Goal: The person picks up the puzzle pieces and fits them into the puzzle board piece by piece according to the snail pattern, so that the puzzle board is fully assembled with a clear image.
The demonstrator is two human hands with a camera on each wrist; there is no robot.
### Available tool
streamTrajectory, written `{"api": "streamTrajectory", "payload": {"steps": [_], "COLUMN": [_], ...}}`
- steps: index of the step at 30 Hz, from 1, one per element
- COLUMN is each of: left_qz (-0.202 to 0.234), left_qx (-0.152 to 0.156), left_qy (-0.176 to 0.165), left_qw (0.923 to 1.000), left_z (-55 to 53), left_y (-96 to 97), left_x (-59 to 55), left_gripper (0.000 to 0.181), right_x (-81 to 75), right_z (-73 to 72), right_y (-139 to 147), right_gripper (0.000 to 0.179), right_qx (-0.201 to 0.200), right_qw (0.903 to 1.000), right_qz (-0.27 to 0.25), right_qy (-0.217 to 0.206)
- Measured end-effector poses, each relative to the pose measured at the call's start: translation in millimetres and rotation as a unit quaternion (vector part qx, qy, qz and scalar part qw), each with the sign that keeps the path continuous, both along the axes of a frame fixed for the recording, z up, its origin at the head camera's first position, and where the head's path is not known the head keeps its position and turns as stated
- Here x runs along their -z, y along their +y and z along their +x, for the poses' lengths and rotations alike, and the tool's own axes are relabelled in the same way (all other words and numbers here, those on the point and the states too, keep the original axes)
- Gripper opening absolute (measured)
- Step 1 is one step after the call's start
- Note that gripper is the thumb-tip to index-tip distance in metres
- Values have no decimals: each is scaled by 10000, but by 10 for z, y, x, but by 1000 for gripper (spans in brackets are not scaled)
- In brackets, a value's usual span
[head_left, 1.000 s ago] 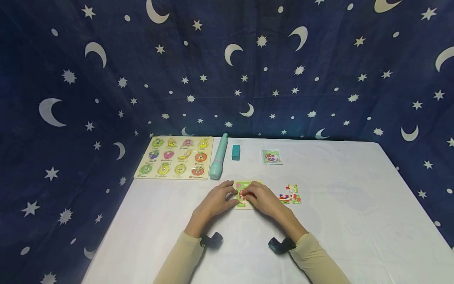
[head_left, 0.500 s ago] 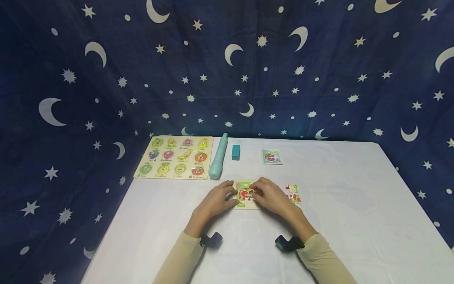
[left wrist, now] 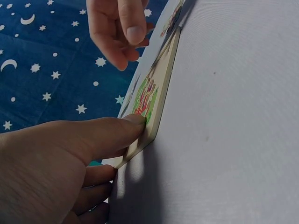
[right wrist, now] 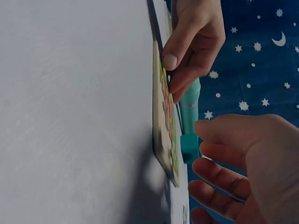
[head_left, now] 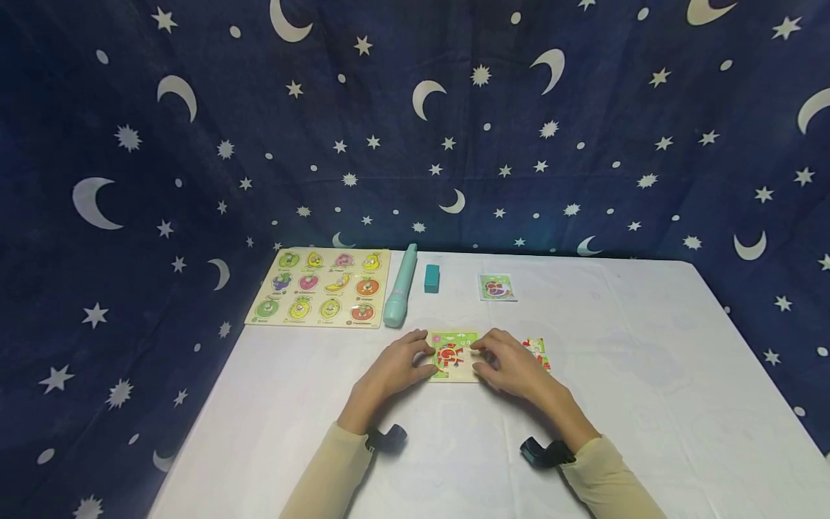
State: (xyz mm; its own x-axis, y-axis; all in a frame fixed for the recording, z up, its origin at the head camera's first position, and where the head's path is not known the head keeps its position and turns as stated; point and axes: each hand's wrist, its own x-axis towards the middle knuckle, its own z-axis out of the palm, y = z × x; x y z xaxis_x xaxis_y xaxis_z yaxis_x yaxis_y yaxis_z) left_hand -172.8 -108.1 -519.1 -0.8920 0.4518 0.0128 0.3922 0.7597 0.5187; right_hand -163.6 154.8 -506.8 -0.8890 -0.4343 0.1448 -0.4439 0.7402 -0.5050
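Note:
A small square jigsaw board (head_left: 463, 373) lies flat in front of me, its left and upper parts filled with green and red pieces and its lower right bare wood. My left hand (head_left: 397, 362) holds the board's left edge; in the left wrist view the thumb (left wrist: 133, 120) presses on its top. At the right edge, my right hand (head_left: 515, 366) hovers with thumb and fingers apart and nothing between them, as the right wrist view also shows. Loose jigsaw pieces (head_left: 545, 355) lie just beyond the right hand, partly hidden by it.
A wooden fruit puzzle board (head_left: 318, 288) lies at the back left. Beside it are a teal microphone-shaped object (head_left: 400, 288) and a small teal block (head_left: 431, 279). Behind the jigsaw lies a small picture card (head_left: 496, 287). A starry dark blue cloth (head_left: 382, 144) hangs behind the white table.
My right hand has drawn back rightward from the middle of the board to its right edge, uncovering the red pieces and bare wood. The left hand has stayed in place.

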Motion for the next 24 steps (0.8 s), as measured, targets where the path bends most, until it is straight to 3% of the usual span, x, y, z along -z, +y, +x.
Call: {"api": "streamTrajectory", "payload": {"steps": [9, 24], "left_qz": [32, 67], "left_qx": [-35, 59], "left_qy": [-108, 81], "left_qw": [9999, 9999], "left_z": [7, 11], "left_y": [13, 4], "left_x": [-6, -7], "left_gripper": [35, 35], "right_x": [7, 18], "right_z": [-10, -115], "right_y": [119, 370], "right_gripper": [33, 36], "right_qx": [-4, 336], "right_qw": [9998, 9990], "right_qz": [-184, -278], "right_qy": [126, -84]}}
